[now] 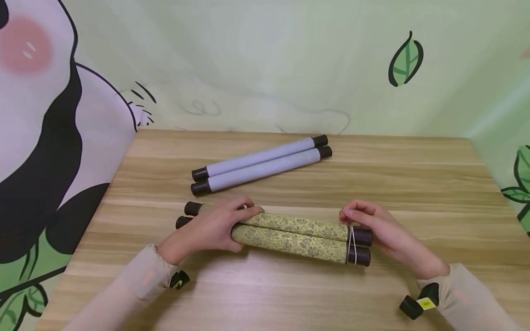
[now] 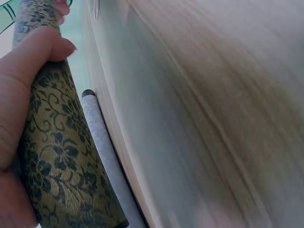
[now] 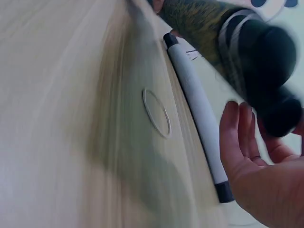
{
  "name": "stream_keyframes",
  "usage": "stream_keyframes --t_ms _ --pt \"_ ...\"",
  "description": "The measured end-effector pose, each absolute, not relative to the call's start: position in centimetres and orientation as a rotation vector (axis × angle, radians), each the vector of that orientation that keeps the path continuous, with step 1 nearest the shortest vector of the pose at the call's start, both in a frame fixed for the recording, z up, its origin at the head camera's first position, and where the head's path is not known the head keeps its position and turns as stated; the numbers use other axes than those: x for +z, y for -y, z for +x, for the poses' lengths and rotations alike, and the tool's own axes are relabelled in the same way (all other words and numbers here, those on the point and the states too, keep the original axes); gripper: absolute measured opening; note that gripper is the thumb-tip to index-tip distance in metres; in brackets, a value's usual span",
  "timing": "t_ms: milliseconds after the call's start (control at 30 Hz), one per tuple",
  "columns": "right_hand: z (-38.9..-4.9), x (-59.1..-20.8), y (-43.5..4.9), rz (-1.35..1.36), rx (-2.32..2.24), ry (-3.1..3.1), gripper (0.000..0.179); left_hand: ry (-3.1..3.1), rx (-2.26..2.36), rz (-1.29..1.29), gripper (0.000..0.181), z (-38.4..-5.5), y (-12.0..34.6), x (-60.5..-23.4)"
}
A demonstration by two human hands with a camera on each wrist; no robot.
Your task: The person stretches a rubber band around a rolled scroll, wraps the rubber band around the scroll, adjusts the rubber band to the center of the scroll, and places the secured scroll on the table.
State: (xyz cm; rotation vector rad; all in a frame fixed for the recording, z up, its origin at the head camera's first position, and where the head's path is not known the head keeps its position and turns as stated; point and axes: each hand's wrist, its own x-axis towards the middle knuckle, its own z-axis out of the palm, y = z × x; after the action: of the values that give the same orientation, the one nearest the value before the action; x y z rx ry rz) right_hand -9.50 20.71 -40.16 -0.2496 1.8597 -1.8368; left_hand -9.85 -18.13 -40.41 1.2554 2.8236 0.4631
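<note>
A pair of rolled scroll rods [image 1: 298, 236] in yellow-green floral fabric, with black end knobs, is lifted off the table in my left hand [image 1: 217, 223]. That hand grips it left of the middle, thumb lying along the fabric [image 2: 61, 142]. A thin white elastic band [image 1: 352, 246] loops round both rods beside the right-hand knobs. My right hand [image 1: 387, 232] is at that end, its fingers [image 3: 232, 135] loosely bent close to the knobs and apparently pinching nothing. The right thumb is partly hidden in the right wrist view.
Behind lies another rolled pair in pale grey-blue [image 1: 265, 163] with black knobs, slanting on the wooden table [image 1: 414, 184]. A second white band [image 3: 157, 114] rests on the tabletop under the lifted rods. A printed backdrop [image 1: 265, 69] rises along the table's far edge.
</note>
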Motion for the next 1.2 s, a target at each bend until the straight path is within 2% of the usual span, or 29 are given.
stream_keyframes --t_ms 133,267,400,567,633,700,833,967,1100,1200 --pt "-9.4 -39.7 -21.1 -0.578 -1.825 -2.045 0.022 -2.816 0.444 1.206 0.086 -10.0 18.0 -40.5" --pt "-9.1 -39.0 -21.4 -0.945 -1.563 -2.282 0.034 -2.853 0.466 1.189 0.087 -10.3 18.2 -40.6" --pt "-9.1 -38.7 -21.3 -1.165 -1.257 -2.477 0.042 -2.883 0.446 1.234 0.086 -10.6 18.2 -40.6" --pt "-9.4 -39.1 -21.2 -1.364 -1.104 -2.593 0.049 -2.865 0.412 1.253 0.085 -10.6 18.1 -40.8" --pt "-9.6 -39.2 -21.1 -1.43 -1.092 -2.63 0.049 -2.861 0.413 1.239 0.085 -10.6 18.1 -40.8" --pt "-9.7 -39.3 -21.2 -1.474 -1.085 -2.674 0.04 -2.861 0.419 1.232 0.086 -10.6 18.1 -40.7" --pt "-9.7 -39.7 -21.1 -1.499 -1.076 -2.774 0.003 -2.886 0.395 1.232 0.089 -10.7 18.2 -40.4" --pt "-9.4 -40.2 -20.9 -1.496 -0.994 -2.898 0.029 -2.911 0.351 1.262 0.091 -10.8 18.2 -40.2" --pt "-9.1 -40.4 -20.6 -1.523 -0.904 -3.015 0.034 -2.922 0.303 1.29 0.09 -10.7 18.1 -40.1" --pt "-9.2 -40.5 -20.6 -1.497 -0.864 -3.096 0.032 -2.926 0.268 1.283 0.091 -10.6 17.9 -40.1"
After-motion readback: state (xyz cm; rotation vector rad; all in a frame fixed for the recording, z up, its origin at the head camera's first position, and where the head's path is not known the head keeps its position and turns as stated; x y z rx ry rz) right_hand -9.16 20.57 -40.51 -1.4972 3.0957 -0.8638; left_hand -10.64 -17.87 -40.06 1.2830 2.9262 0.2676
